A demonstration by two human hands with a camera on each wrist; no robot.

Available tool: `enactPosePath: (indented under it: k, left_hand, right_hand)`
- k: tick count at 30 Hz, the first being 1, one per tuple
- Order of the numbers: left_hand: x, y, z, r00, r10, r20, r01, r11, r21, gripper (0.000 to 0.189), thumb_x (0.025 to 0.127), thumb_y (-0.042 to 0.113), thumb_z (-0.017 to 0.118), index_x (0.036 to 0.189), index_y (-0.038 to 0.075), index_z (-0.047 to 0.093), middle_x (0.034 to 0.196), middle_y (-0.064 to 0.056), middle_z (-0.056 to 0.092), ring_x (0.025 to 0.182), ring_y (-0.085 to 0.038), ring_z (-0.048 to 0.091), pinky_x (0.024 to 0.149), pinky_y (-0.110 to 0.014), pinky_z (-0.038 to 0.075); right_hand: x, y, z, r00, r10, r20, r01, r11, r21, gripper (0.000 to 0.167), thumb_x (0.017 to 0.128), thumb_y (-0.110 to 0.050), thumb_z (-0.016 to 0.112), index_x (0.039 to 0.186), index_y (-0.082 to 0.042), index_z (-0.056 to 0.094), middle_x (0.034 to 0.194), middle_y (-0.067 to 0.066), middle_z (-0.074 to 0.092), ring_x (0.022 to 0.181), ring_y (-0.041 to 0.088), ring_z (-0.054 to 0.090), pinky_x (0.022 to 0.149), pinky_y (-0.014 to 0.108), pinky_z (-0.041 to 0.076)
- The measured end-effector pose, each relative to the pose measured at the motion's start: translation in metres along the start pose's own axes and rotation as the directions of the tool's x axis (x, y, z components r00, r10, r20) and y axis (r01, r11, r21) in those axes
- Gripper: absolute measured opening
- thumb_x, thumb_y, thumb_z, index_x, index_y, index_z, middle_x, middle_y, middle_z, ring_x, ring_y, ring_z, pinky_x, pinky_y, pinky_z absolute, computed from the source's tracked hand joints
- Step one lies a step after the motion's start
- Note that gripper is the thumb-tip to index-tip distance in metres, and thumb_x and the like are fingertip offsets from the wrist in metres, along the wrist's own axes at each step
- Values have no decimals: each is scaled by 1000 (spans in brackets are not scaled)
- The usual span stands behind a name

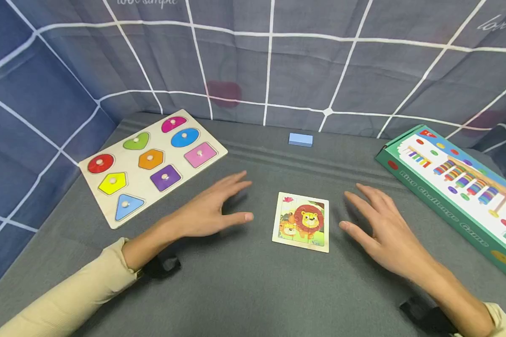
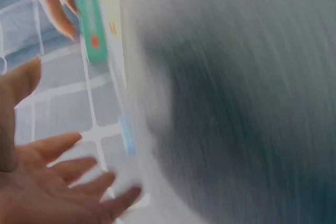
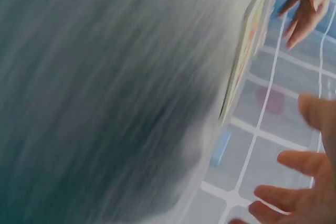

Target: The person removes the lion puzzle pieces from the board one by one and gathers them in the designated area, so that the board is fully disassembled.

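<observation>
A small wooden jigsaw puzzle (image 1: 301, 222) with a lion and a cub lies flat on the grey cloth in the middle of the head view, its pieces set in the frame. To its left hovers my left hand (image 1: 212, 208), fingers spread and nothing in them. On the puzzle's other side is my right hand (image 1: 381, 229), also empty, its thumb and fingers extended toward the puzzle. Both wrist views show relaxed fingers, the left hand (image 2: 63, 182) and the right hand (image 3: 299, 182), apart from the puzzle.
At the left lies a wooden shape board (image 1: 152, 168) with colourful knobbed pieces. A small blue block (image 1: 301, 139) sits toward the back. A green Ring Challenge Game box (image 1: 455, 196) stands at the right. Behind hangs a grid-patterned curtain (image 1: 244, 61).
</observation>
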State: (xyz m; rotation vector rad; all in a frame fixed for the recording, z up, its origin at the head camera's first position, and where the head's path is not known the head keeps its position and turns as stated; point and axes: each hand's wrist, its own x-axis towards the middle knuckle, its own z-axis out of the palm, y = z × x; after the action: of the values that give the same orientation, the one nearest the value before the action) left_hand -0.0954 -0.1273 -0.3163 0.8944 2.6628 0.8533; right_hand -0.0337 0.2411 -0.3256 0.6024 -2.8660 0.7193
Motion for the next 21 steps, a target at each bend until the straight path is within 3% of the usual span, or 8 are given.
enactPosePath:
  k: [2, 5, 9, 13, 16, 21]
  left_hand:
    - [0, 12, 8, 1000, 18, 18, -15, 990, -143, 65, 90, 42, 71, 143, 8, 51, 156, -8, 36, 143, -23, 30, 113, -50, 28]
    - [3, 25, 23, 998, 51, 24, -46, 982, -184, 51, 90, 33, 73, 133, 8, 60, 147, -9, 47, 135, -27, 42, 108, -50, 35]
    - [11, 34, 36, 998, 52, 37, -46, 989, -139, 44, 88, 24, 76, 128, 8, 64, 142, -10, 51, 131, -28, 45, 105, -49, 38]
    - [21, 35, 38, 995, 27, 98, -17, 995, -101, 53, 85, 24, 80, 132, 9, 62, 143, -11, 50, 130, -30, 45, 105, -47, 37]
    - [27, 34, 38, 985, 24, 173, -16, 999, -45, 62, 85, 28, 80, 140, 12, 56, 150, -13, 42, 133, -31, 41, 107, -47, 35]
    - [31, 32, 39, 965, 57, 258, -74, 996, 59, 66, 86, 33, 78, 145, 17, 52, 159, -11, 29, 136, -30, 35, 110, -47, 32]
  right_hand:
    - [5, -10, 3, 1000, 11, -30, -9, 998, 68, 51, 91, -27, 73, 135, -6, 58, 139, 14, 50, 125, 33, 43, 87, 54, 40]
    - [15, -23, 10, 999, 41, -15, -38, 984, 172, 38, 89, -22, 76, 123, -9, 66, 122, 5, 60, 106, 24, 55, 72, 42, 44]
    - [33, -32, 21, 997, 52, 63, -68, 959, 276, 31, 89, -18, 76, 117, -7, 69, 111, 4, 63, 89, 21, 59, 69, 37, 49]
    - [51, -33, 32, 992, 38, 120, -74, 947, 314, 31, 88, -13, 76, 116, -2, 69, 96, 7, 60, 79, 19, 54, 67, 32, 47]
    - [62, -32, 37, 986, 23, 167, -77, 943, 323, 32, 87, -13, 76, 116, -2, 69, 92, 7, 58, 77, 18, 52, 66, 31, 44]
    - [74, -33, 40, 960, -24, 280, -67, 947, 313, 35, 88, -16, 75, 119, -3, 68, 93, 5, 58, 78, 17, 52, 66, 33, 45]
